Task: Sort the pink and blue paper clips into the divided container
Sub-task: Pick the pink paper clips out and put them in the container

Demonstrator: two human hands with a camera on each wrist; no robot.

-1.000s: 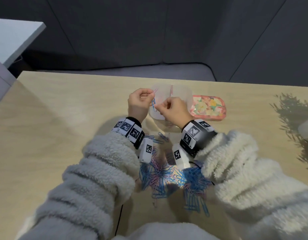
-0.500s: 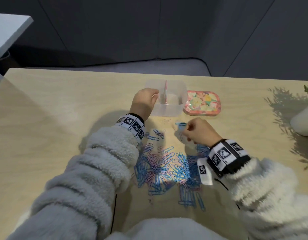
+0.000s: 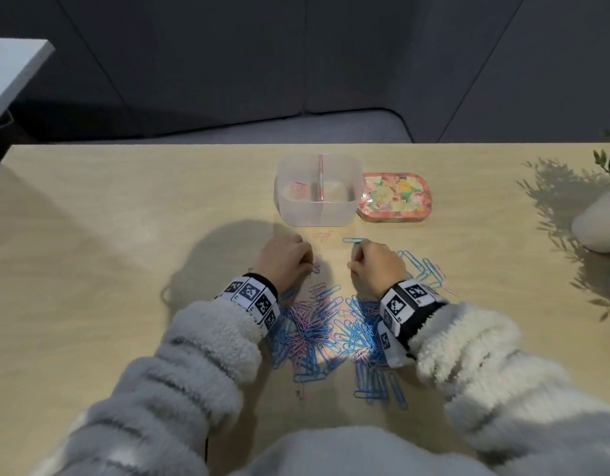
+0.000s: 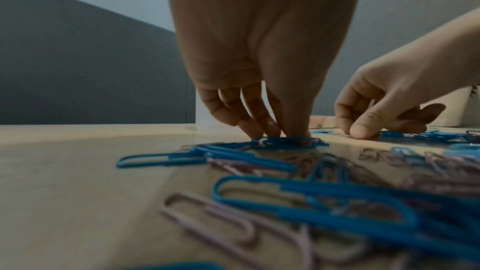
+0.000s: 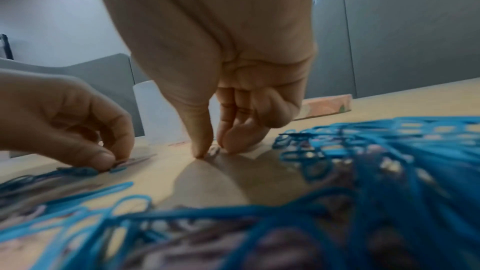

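Your left hand (image 3: 285, 257) at far edge of paper clip pile (image 3: 331, 333) — fingertips (image 4: 262, 128) bunched, pinching blue clip (image 4: 285, 143) against table (image 3: 125, 269). Your right hand (image 3: 377, 266) alongside, thumb and forefinger tips (image 5: 201, 149) pressed down on small clip; colour unclear. Divided container (image 3: 319, 195) just beyond hands — pink clips (image 3: 298, 187) in left compartment. Floral lid (image 3: 394, 197) touching its right wall.

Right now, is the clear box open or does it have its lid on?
Open. The divided container has no lid on, and the flowery lid lies beside it on the table.
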